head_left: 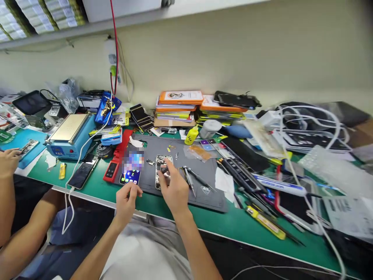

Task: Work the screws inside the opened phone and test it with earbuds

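An opened phone [158, 182] lies on the dark grey work mat [180, 144], its inner parts bare. My right hand [176, 188] is over it, index finger and thumb apart and touching or just above its parts. Left of it, a phone with a lit screen [131, 175] lies on the mat, its upper part blurred. By that phone's lower edge is my left hand [126, 200], fingers curled together; whatever they may hold is hidden. A small circuit part [150, 162] sits between the two phones. Tweezers [201, 179] and a pen-like screwdriver [189, 181] lie right of my right hand.
A red device [111, 171] borders the mat at left, near a blue heating plate machine [70, 136]. A yellow bottle [191, 135] stands behind. Tools, a yellow cutter [265, 222] and cables crowd the right. Another person's hand [8, 161] is at far left.
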A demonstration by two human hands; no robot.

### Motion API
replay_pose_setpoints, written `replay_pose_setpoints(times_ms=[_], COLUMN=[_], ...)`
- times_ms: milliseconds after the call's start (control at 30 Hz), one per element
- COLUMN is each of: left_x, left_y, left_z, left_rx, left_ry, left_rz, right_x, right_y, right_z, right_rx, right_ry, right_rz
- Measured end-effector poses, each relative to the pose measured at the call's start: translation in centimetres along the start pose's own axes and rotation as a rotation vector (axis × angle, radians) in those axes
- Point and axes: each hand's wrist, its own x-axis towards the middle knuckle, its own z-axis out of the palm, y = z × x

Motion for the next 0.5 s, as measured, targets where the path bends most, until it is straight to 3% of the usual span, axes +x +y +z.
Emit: replay_pose_setpoints(times_ms=[133, 300, 500], left_x=[-0.7, 0.5, 2.2], left_y=[-0.9, -2.0, -2.9], left_z=[-0.8, -3.1, -2.8], left_rx=[0.166, 0.432, 0.709], left_ry=[0.191, 0.209, 0.212], left_rz=[0.062, 0.12, 0.195], right_x=[-0.2, 0.4, 0.8], right_y=[0.0, 0.1, 0.0], right_z=[0.3, -0.2, -0.1], right_rx=[0.066, 0.135, 0.242], right_ry=[0.07, 0.247, 0.268], right_rz=[0.153, 0.385, 0.427])
